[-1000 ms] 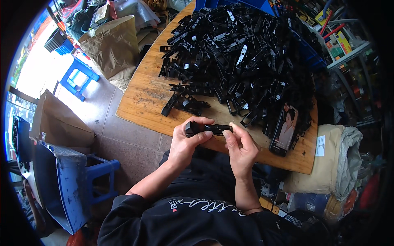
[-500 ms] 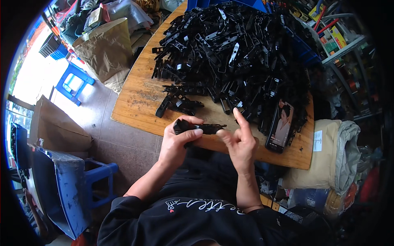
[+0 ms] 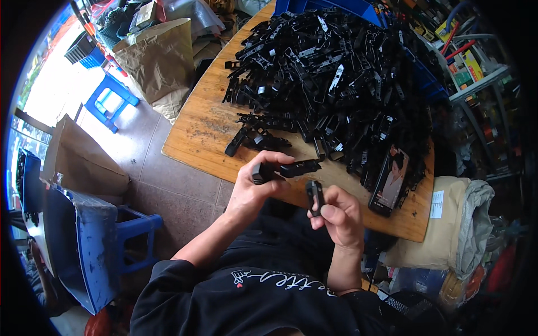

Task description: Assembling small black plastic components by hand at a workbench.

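My left hand (image 3: pixel 250 187) is closed around black plastic clip-like parts (image 3: pixel 301 168), which stick out past its fingertips toward the right. Part of this bundle is hidden in the palm. A little lower and to the right, my right hand (image 3: pixel 344 217) pinches one short black clip-like piece (image 3: pixel 314 196) with a slot along it, held roughly upright. The two hands are apart, above the table's near edge. Beyond them a big heap of similar black parts (image 3: pixel 330 73) covers much of the wooden table (image 3: pixel 199 120), and a few lie loose (image 3: pixel 255 140) at the heap's near left.
A phone with a lit screen (image 3: pixel 389 182) leans at the heap's right side. Blue bins (image 3: pixel 358 10) stand behind it. On the left are paper bags (image 3: pixel 154 61), a blue stool (image 3: pixel 109 101) and a blue plastic container (image 3: pixel 92 241). A wrapped sack (image 3: pixel 420 235) sits right of the table.
My right hand has moved down and away from my left, and a short black piece now shows in its pinch. The left hand keeps its parts; the whole view has shifted slightly.
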